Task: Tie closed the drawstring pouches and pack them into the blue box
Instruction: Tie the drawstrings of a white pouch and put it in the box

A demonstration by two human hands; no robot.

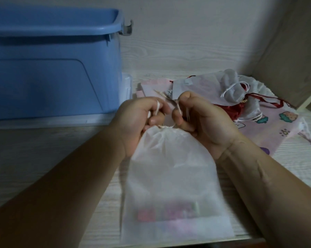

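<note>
Centrally, a white drawstring pouch (172,176) lies flat on the pale wood-grain table (25,149), its gathered mouth pointing away from the viewer. The left hand (136,119) and right hand (204,120) are each curled around one end of the drawstring (158,106) just above that mouth, fingertips nearly meeting. The blue box (52,72) stands at rear left, apart from the pouch. A heap of further pouches (240,93), white, red and pink-printed, lies at rear right.
</note>
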